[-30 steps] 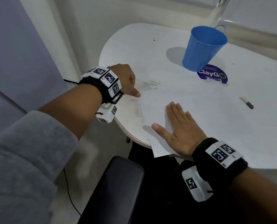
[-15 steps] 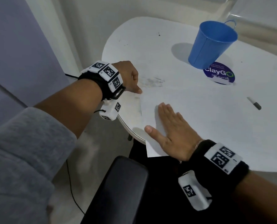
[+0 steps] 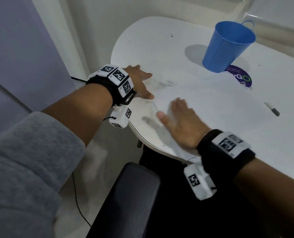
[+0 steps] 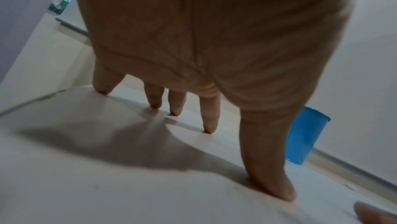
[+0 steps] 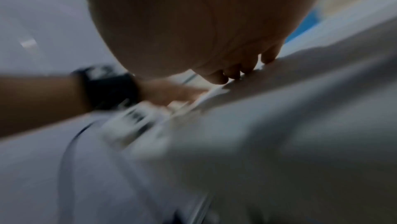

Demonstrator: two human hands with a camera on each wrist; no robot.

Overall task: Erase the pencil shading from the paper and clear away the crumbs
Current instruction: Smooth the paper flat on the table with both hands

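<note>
A white sheet of paper (image 3: 211, 107) lies on the white table (image 3: 160, 45), its near corner over the table's front edge. A faint grey pencil smudge (image 3: 161, 84) sits just right of my left hand (image 3: 142, 83); whether it is on the sheet or the table I cannot tell. My left hand is spread open, with straight fingertips (image 4: 209, 129) touching the tabletop and nothing in it. My right hand (image 3: 178, 117) lies flat and blurred on the paper's left part, its fingers (image 5: 221, 79) on the sheet. No eraser or crumbs are visible.
A blue bucket (image 3: 228, 47) stands at the back right beside a purple round sticker (image 3: 242, 78). A short pen-like stick (image 3: 272, 109) lies on the table's right side. A black chair back (image 3: 125, 203) is below the table's front edge. A wall is at the left.
My left hand has uncurled from a fist-like pose and now spreads its fingers on the table. My right hand has slid left and forward across the paper.
</note>
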